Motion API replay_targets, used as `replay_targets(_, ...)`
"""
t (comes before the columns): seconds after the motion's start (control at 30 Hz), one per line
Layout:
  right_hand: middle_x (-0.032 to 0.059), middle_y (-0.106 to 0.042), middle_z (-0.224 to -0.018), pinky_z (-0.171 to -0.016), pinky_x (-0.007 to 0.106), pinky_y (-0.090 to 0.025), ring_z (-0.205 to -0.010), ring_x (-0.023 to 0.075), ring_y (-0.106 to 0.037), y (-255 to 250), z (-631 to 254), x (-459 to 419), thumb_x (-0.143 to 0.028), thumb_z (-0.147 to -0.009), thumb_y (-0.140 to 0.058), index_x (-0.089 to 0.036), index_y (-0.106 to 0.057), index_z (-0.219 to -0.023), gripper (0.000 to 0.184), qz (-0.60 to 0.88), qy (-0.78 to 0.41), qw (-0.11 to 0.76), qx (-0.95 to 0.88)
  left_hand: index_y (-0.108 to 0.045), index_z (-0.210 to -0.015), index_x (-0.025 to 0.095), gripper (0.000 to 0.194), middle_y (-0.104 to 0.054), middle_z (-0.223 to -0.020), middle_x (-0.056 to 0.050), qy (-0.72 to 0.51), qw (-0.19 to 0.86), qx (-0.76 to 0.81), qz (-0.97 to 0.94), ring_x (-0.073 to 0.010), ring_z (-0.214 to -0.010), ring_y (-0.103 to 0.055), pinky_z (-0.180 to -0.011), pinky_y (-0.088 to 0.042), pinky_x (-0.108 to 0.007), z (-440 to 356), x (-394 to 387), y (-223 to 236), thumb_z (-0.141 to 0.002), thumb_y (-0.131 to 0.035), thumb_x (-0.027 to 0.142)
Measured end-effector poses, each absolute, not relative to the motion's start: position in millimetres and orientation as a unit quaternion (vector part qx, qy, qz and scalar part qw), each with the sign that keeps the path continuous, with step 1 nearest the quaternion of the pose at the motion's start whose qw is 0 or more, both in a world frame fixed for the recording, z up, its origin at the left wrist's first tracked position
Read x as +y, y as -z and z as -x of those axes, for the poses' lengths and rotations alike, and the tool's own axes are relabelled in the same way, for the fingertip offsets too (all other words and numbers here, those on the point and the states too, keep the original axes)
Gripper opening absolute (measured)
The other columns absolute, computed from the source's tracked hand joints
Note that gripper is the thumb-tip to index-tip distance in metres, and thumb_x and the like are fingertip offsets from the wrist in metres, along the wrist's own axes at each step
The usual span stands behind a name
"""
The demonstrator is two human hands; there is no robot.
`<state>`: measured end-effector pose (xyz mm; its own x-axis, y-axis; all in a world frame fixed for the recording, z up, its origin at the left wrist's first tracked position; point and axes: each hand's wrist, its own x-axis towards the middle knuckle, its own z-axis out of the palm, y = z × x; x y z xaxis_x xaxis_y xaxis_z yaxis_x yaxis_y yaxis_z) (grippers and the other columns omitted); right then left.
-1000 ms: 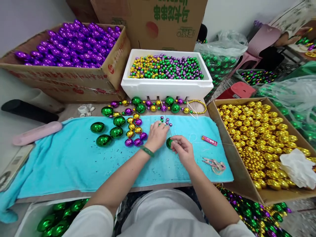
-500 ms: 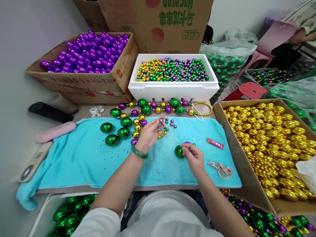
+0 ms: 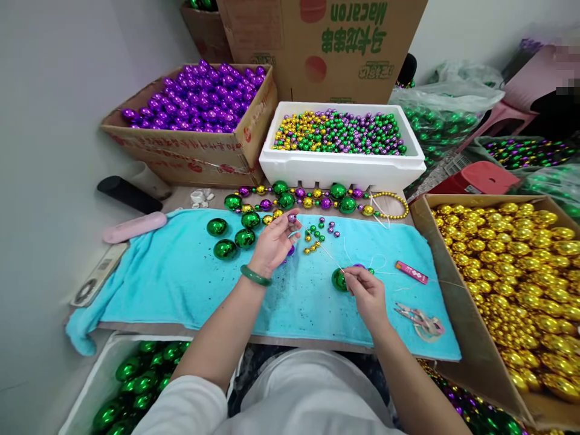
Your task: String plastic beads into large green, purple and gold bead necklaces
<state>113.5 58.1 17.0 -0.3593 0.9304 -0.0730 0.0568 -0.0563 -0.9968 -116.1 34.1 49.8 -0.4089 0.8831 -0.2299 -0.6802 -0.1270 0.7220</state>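
My left hand (image 3: pixel 274 244), a green bangle (image 3: pixel 255 275) on its wrist, pinches a small purple bead (image 3: pixel 292 219) between thumb and fingertips. A thin white string (image 3: pixel 330 257) stretches from near that bead to my right hand (image 3: pixel 366 295), whose fingers are closed on it. Beside the right fingertips sits a large green bead (image 3: pixel 339 280), with a purple bead (image 3: pixel 359 266) partly hidden behind the hand. Small loose purple, green and gold beads (image 3: pixel 312 248) lie between the hands. Left of my left hand are several big green beads (image 3: pixel 225 249) on the blue towel (image 3: pixel 172 290).
A finished-looking bead string (image 3: pixel 347 205) lies behind the towel. Scissors (image 3: pixel 421 322) and a pink packet (image 3: pixel 411 272) are at right. Around stand a purple-bead carton (image 3: pixel 181 154), white foam box (image 3: pixel 339 166), gold-bead carton (image 3: pixel 457 302) and green-bead box (image 3: pixel 90 374).
The view has swung left, so the table appears farther right. Relative to the towel, my left hand has shifted left, uncovering more small beads. My right hand stays by the big green bead.
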Motion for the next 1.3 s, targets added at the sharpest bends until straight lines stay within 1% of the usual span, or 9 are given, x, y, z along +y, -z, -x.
replay_targets(0.23, -0.0014, -0.050, -0.051, -0.045, 0.024, -0.033, -0.048, 0.0102, -0.041, -15.1, -113.2, 58.2, -0.041, -0.072, -0.066, -0.017, -0.069, -0.075, 0.025, 0.427, -0.583, 0.369, -0.584, -0.072, -0.103, 0.016, 0.023, -0.064, -0.083, -0.002, -0.735, 0.519, 0.402, -0.168, -0.0098, -0.078, -0.059, -0.069, -0.049, -0.022, 120.0, 31.1, -46.7, -0.082, -0.069, 0.026)
replay_targets(0.47, -0.0007, -0.052, -0.051, -0.044, 0.023, -0.032, -0.047, 0.0099, -0.041, -19.3, -114.5, 61.6, -0.039, -0.071, -0.067, -0.017, -0.070, -0.073, 0.023, 0.431, -0.585, 0.352, -0.590, -0.077, -0.093, 0.017, 0.034, -0.068, -0.087, -0.004, -0.694, 0.460, 0.480, -0.277, -0.0103, -0.075, -0.056, -0.069, -0.046, -0.023, 126.9, 26.3, -48.7, -0.072, -0.079, 0.044)
replay_targets(0.6, -0.0010, -0.053, -0.051, -0.045, 0.023, -0.034, -0.047, 0.0098, -0.043, -20.9, -112.3, 62.2, -0.040, -0.071, -0.068, -0.016, -0.068, -0.075, 0.024, 0.420, -0.613, 0.346, -0.572, -0.075, -0.105, 0.017, 0.049, -0.070, -0.093, -0.009, -0.619, 0.439, 0.531, -0.377, -0.0155, -0.081, -0.060, -0.072, -0.047, -0.027, 139.9, 25.0, -53.4, -0.083, -0.061, 0.059)
replay_targets(0.67, -0.0008, -0.054, -0.053, -0.045, 0.023, -0.034, -0.047, 0.0095, -0.044, -20.8, -111.7, 62.5, -0.041, -0.072, -0.069, -0.016, -0.068, -0.077, 0.025, 0.419, -0.623, 0.355, -0.557, -0.071, -0.115, 0.018, 0.051, -0.070, -0.095, -0.009, -0.597, 0.363, 0.587, -0.410, -0.0178, -0.086, -0.062, -0.076, -0.048, -0.030, 153.6, 28.8, -54.3, -0.090, -0.050, 0.057)
replay_targets(0.73, -0.0007, -0.055, -0.055, -0.044, 0.022, -0.033, -0.048, 0.0090, -0.044, -20.5, -111.9, 63.2, -0.040, -0.074, -0.069, -0.016, -0.068, -0.079, 0.025, 0.418, -0.627, 0.367, -0.545, -0.070, -0.115, 0.018, 0.039, -0.070, -0.100, -0.009, -0.529, 0.230, 0.679, -0.454, -0.0201, -0.095, -0.062, -0.085, -0.048, -0.034, 170.3, 35.4, -52.4, -0.092, -0.050, 0.044)
replay_targets(0.8, -0.0010, -0.055, -0.055, -0.043, 0.022, -0.031, -0.047, 0.0085, -0.044, -19.9, -112.4, 64.2, -0.040, -0.074, -0.069, -0.016, -0.067, -0.079, 0.024, 0.419, -0.627, 0.378, -0.537, -0.071, -0.110, 0.017, 0.030, -0.070, -0.107, -0.011, -0.383, 0.113, 0.762, -0.510, -0.0237, -0.104, -0.060, -0.097, -0.043, -0.039, 185.1, 42.7, -47.9, -0.090, -0.053, 0.029)
replay_targets(0.87, -0.0013, -0.055, -0.055, -0.042, 0.022, -0.030, -0.046, 0.0082, -0.043, -19.2, -112.8, 65.0, -0.040, -0.074, -0.070, -0.016, -0.067, -0.079, 0.024, 0.419, -0.629, 0.384, -0.530, -0.073, -0.106, 0.016, 0.029, -0.068, -0.110, -0.013, -0.218, 0.062, 0.801, -0.553, -0.0273, -0.108, -0.058, -0.101, -0.041, -0.043, 192.7, 48.1, -43.3, -0.089, -0.051, 0.024)
replay_targets(1.03, -0.0014, -0.054, -0.054, -0.041, 0.021, -0.030, -0.046, 0.0084, -0.043, -19.0, -111.9, 64.4, -0.042, -0.073, -0.070, -0.017, -0.065, -0.078, 0.026, 0.422, -0.632, 0.388, -0.521, -0.072, -0.099, 0.013, 0.031, -0.068, -0.103, -0.017, -0.017, 0.051, 0.829, -0.557, -0.0319, -0.102, -0.062, -0.089, -0.048, -0.042, 174.0, 46.4, -42.0, -0.090, -0.049, 0.031)
replay_targets(1.3, -0.0014, -0.054, -0.054, -0.043, 0.022, -0.031, -0.048, 0.0092, -0.044, -23.1, -107.9, 61.6, -0.044, -0.070, -0.070, -0.017, -0.063, -0.079, 0.029, 0.438, -0.647, 0.366, -0.505, -0.065, -0.109, 0.010, 0.032, -0.066, -0.107, -0.019, 0.016, 0.092, 0.823, -0.561, -0.0344, -0.101, -0.065, -0.082, -0.052, -0.042, 144.6, 35.9, -27.8, -0.085, -0.056, 0.029)
